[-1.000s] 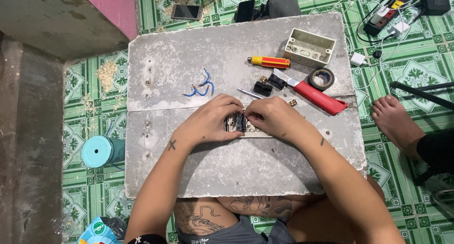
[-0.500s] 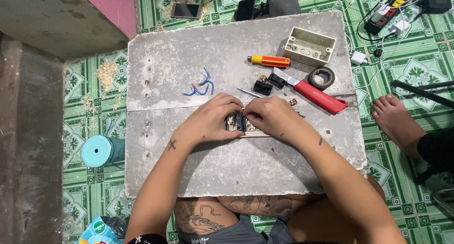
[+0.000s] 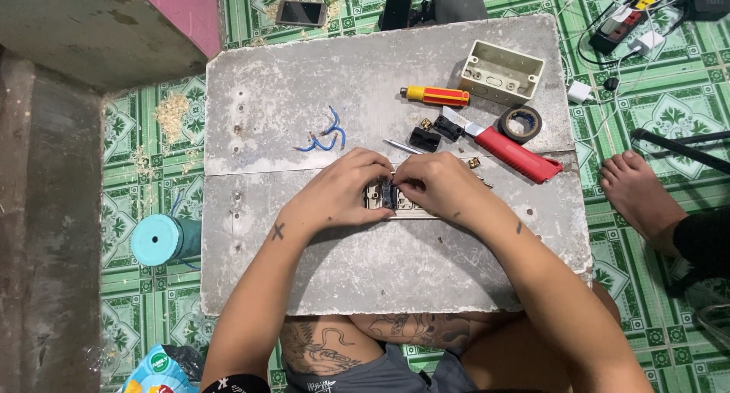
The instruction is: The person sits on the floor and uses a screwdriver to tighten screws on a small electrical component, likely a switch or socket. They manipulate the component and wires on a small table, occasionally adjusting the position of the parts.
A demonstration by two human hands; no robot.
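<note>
My left hand (image 3: 342,191) and my right hand (image 3: 441,186) meet over a small beige switch plate (image 3: 380,197) lying on the grey slab (image 3: 304,96). Fingertips of both hands pinch a small dark switch module (image 3: 389,193) seated in that plate. Most of the plate is hidden under my fingers. Just beyond my hands lie a thin metal tool (image 3: 401,146), loose black modules (image 3: 424,139) and a small brass part (image 3: 475,163).
On the slab: bent blue wire pieces (image 3: 323,138), a yellow-and-red screwdriver (image 3: 435,95), a red-handled knife (image 3: 506,146), a tape roll (image 3: 521,122), a beige wall box (image 3: 502,72). A teal cup (image 3: 160,239) stands left; another person's foot (image 3: 635,187) rests right. Phones and a power strip lie beyond.
</note>
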